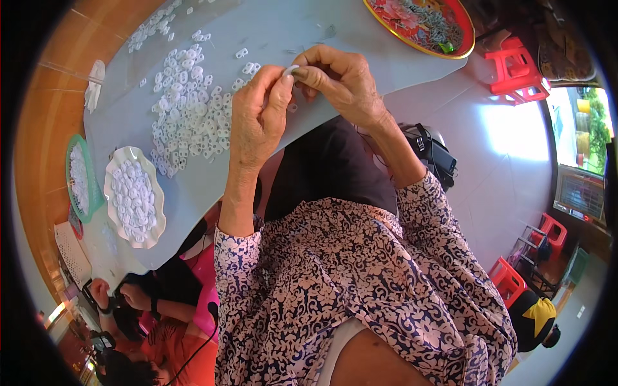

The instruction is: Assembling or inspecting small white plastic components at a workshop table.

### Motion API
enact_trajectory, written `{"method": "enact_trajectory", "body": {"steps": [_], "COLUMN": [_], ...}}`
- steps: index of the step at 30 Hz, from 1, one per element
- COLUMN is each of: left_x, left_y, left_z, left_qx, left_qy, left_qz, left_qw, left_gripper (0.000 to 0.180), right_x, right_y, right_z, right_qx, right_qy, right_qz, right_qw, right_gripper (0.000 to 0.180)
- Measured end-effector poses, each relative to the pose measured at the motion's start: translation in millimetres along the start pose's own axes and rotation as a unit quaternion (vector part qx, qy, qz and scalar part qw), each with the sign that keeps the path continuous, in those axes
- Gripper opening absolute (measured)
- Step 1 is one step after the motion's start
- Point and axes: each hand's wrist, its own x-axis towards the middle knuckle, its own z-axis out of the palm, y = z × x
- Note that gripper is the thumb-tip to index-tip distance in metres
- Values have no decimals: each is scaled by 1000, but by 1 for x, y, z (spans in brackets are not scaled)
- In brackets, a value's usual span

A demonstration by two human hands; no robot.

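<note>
Both of my hands meet above the near edge of the grey table [270,29]. My left hand [257,122] pinches a small white plastic piece [291,69] between thumb and fingertips. My right hand [347,83] closes on the same piece from the other side, its thumb pressed against it; the fingers hide most of it. Left of my hands spreads a loose pile of small white plastic pieces with holes [199,125]. A few single white pieces [241,53] lie just beyond my left hand.
At the far right, a red floral tray [412,46] holds small metal parts. A scalloped white dish [159,225] and a green basket [94,186], both with white pieces, stand at left. Another person's hands [132,296] are at lower left. Red stools [518,71] stand on the floor.
</note>
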Motion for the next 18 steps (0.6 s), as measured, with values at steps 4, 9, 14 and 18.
{"method": "enact_trajectory", "body": {"steps": [4, 9, 14, 18], "left_x": [3, -6, -10, -7], "left_y": [1, 2, 0, -3], "left_z": [1, -3, -5, -6], "left_qx": [30, 51, -8, -3], "left_qy": [12, 14, 11, 43], "left_qz": [8, 1, -26, -44], "left_qw": [999, 999, 1000, 998], "left_gripper": [20, 16, 15, 14], "right_x": [-3, -8, -3, 42], "right_y": [0, -5, -4, -20], "right_z": [-4, 2, 3, -18], "right_qx": [21, 14, -28, -111], "right_qy": [-13, -33, -29, -7], "right_qz": [18, 45, -8, -85], "right_qw": [1000, 998, 999, 990], "right_gripper": [14, 14, 13, 6]}}
